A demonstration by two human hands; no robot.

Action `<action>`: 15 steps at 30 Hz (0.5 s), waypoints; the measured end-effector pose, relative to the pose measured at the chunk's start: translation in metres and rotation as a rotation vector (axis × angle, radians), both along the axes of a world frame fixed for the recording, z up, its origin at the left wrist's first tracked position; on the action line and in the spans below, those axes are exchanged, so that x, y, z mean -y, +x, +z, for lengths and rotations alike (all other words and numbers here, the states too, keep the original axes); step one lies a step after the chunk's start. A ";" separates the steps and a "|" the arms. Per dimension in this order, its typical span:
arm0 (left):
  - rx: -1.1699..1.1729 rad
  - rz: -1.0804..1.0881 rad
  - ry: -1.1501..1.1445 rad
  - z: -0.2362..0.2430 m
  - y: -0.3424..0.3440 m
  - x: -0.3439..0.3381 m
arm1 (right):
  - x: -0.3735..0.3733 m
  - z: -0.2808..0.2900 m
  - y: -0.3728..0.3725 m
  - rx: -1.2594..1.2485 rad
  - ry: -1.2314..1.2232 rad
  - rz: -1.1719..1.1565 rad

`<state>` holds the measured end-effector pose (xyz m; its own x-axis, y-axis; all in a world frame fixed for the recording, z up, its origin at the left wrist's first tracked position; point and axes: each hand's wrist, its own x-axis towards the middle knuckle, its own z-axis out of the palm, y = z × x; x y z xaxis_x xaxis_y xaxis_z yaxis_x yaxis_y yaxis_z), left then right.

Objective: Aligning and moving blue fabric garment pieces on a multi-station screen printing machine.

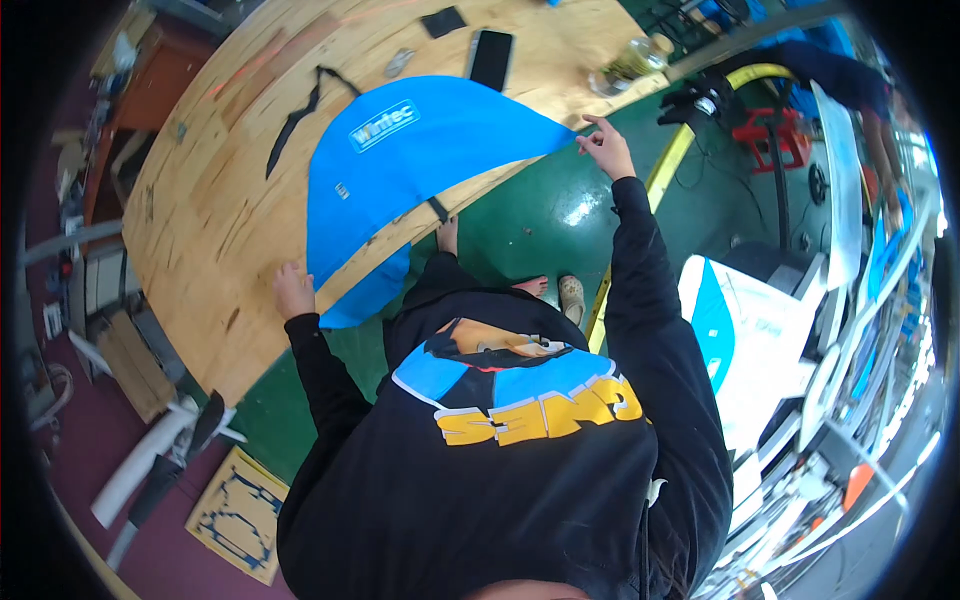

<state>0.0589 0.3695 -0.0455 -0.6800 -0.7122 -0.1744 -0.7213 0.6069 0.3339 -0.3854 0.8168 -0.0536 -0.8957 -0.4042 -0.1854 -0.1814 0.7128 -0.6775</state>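
A blue fabric piece (pixel 400 170) with a white logo lies over the front edge of the wooden table (pixel 210 220), part of it hanging below. My right hand (pixel 605 148) pinches its pointed right tip. My left hand (pixel 295 292) is at the table edge beside the fabric's lower left end, fingers somewhat apart, seemingly holding nothing. A dark strap (pixel 300 115) lies behind the fabric, and a short one (pixel 437 210) shows at its front edge.
A phone (pixel 492 60), black square (pixel 443 22) and jar (pixel 625 72) stand or lie toward the back. A yellow bar (pixel 660 180), red stool (pixel 770 140) and another person (pixel 840 75) are at right, above white and blue panels (pixel 750 360). A framed board (pixel 235 515) lies lower left.
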 end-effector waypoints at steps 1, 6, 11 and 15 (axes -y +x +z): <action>0.076 -0.027 -0.151 0.037 -0.040 -0.025 | -0.023 0.001 0.009 -0.022 -0.017 -0.056; -0.180 -0.442 -0.312 0.076 -0.158 -0.117 | -0.118 0.028 0.107 -0.102 -0.157 -0.407; -0.437 -1.136 0.095 0.088 -0.292 -0.306 | -0.240 0.040 0.258 -0.368 -0.106 -0.942; -0.575 -1.695 0.234 0.111 -0.336 -0.480 | -0.317 0.042 0.393 -0.342 0.075 -1.486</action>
